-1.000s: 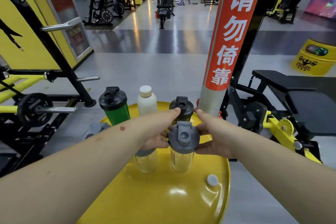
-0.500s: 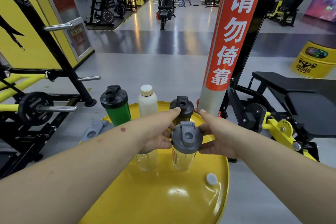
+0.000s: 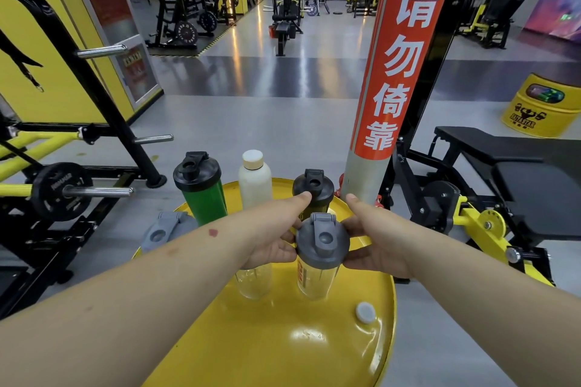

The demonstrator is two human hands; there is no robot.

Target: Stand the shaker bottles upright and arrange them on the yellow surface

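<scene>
Nearest on the yellow surface (image 3: 283,352) lies a small white cap (image 3: 365,312), loose, off to the right. Just beyond it stands a clear shaker with a grey lid (image 3: 321,253), upright, long axis vertical, squarely between the two hands. The left hand (image 3: 276,237) and the right hand (image 3: 372,243) press in on its lid from either side, fingers curled partway, thumbs pointing away; the hold looks shared, neither hand nearer. It seems empty, as does a second clear bottle (image 3: 253,281) just to its left, whose top is hidden under the left hand. A grey-lidded bottle (image 3: 163,231) lies tipped at the far left rim, I'd guess the one yet to stand. Farther back stand a green shaker (image 3: 202,195), a white bottle (image 3: 254,181) and a dark-lidded shaker (image 3: 313,190); their contents can't be made out.
</scene>
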